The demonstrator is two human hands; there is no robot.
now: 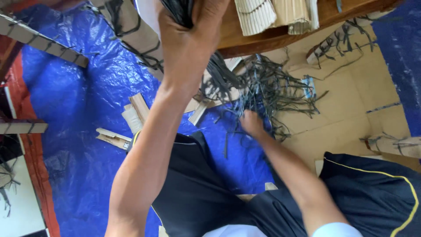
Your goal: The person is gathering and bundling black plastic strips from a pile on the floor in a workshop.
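Gripping a bundle of dark strips (177, 11) in the clenched left hand (188, 39) up by the wooden bench (272, 37), reaching the right hand (252, 123), fingers blurred beyond telling, down into the tangled strip pile (272, 87) just beyond.

Dark strips, one bundle held high and a loose pile on the floor

The bundle of dark strips (179, 11) is thin, blackish and gripped upright in the left hand (188, 39). The tangled pile of dark strips (267, 87) spreads over the blue tarp's edge and the cardboard sheet, under the right hand (252, 123).
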